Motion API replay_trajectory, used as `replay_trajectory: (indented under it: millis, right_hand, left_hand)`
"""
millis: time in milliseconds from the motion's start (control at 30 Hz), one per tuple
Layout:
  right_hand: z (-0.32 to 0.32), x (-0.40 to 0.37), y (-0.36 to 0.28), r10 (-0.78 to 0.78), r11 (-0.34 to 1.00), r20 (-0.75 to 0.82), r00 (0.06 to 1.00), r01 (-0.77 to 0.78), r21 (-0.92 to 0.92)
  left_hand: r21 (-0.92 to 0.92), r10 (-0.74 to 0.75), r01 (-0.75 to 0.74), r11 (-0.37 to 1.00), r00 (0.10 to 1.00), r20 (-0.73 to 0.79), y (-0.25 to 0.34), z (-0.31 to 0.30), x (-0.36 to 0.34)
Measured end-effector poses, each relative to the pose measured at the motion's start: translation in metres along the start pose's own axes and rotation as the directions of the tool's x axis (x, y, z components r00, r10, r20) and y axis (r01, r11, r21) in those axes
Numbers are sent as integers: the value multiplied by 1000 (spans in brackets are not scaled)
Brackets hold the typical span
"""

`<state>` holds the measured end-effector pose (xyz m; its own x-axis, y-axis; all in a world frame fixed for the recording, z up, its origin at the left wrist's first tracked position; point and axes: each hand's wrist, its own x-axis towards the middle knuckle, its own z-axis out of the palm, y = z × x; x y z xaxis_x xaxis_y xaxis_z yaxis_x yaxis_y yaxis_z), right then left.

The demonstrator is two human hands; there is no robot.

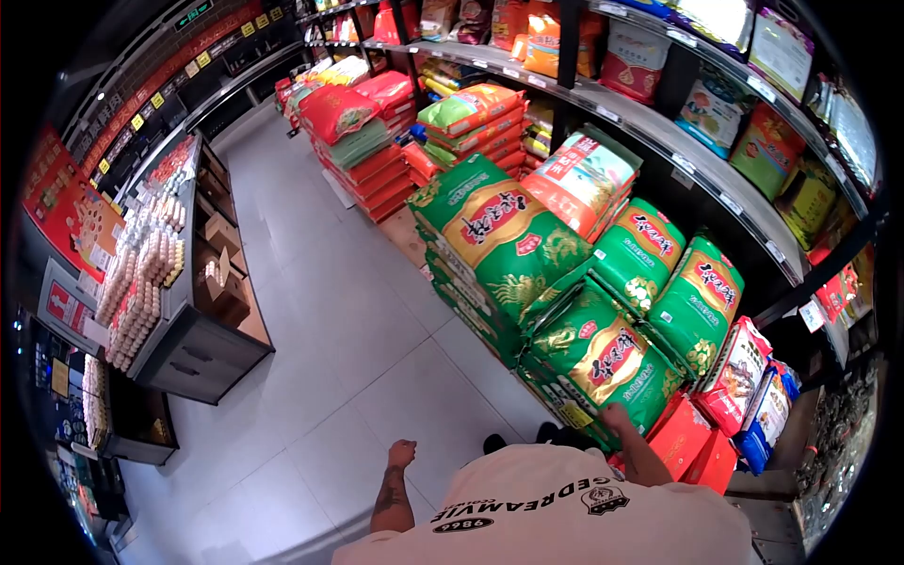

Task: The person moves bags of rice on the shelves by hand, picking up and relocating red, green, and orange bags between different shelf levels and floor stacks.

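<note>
Right hand (617,417): at 4 o'clock, over the near end of a glossy, pillow-shaped green sack (601,353), also at 4 o'clock; fingers appear curled, grip on the sack cannot be told. Left hand (402,454): between 6 and 7 o'clock, fingers folded inward, above smooth grey floor tiles (330,395). Bulging green stack (508,240): 2 o'clock.

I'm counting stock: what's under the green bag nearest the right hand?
Under the green bag, edges of more packed bags show; their tops and middles are covered.
</note>
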<state>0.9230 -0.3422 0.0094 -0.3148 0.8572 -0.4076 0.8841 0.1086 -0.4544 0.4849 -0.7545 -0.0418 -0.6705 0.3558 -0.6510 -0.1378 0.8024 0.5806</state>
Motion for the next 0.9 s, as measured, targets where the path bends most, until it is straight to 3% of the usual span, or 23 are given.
replay_trajectory:
  millis: [100,233,300,367,400,467,500,533,567,600,633,667,700,767,833,867,900]
  right_hand:
    - [19,76,-8,-141,990,-90,986,142,6]
    - [-16,124,-118,-236,960,-315,919,270,70]
    - [-12,167,-161,-269,922,-478,836,367,122]
    - [-23,191,-219,-289,934,-447,847,352,63]
    - [-20,208,-245,-285,924,-448,847,367,106]
    - [-12,246,-289,-267,908,-448,853,378,178]
    - [-7,262,-312,-271,898,-445,854,391,204]
    - [-1,277,-336,-273,886,-443,854,403,231]
    - [3,290,-358,-274,875,-441,855,412,255]
    - [8,299,-382,-260,856,-463,847,424,295]
    - [13,313,-403,-286,864,-441,851,428,266]
    - [17,325,-425,-298,854,-408,863,432,291]
    - [17,335,-445,-311,844,-373,874,434,314]
    - [26,363,-475,-364,774,-338,868,483,409]
    - [26,388,-499,-378,800,-323,868,481,358]
    - [28,399,-510,-327,797,-297,897,430,423]
    - [30,414,-520,-332,832,-320,887,435,343]
  left_hand:
    - [-134,-148,138,981,986,-70,-25,-26,-16]
    - [-234,-298,272,933,951,-81,-66,-31,-28]
    - [-237,-344,333,913,939,-5,-79,-24,-38]
    - [9,-247,250,968,946,208,-110,-14,-31]
    - [77,-190,179,981,966,173,-103,-14,-39]
    - [5,-328,331,944,934,143,-91,-1,-42]
    - [-142,-502,524,840,849,166,-92,6,-32]
    - [265,-98,91,960,995,14,-99,7,-23]
    - [652,343,-298,697,937,61,-87,1,-17]
    - [631,402,-399,665,904,148,-75,-7,2]
    - [363,122,-173,915,980,161,-58,-15,16]
    - [-41,-198,207,978,967,159,-48,-21,34]
    - [-317,-471,491,811,870,143,-21,-33,45]
    - [-236,-194,175,956,979,-61,47,-78,58]
    - [-574,-391,233,785,905,-167,78,-95,81]
    - [-573,-379,238,784,915,-139,88,-106,91]
    - [-574,-360,234,784,926,-114,97,-119,107]
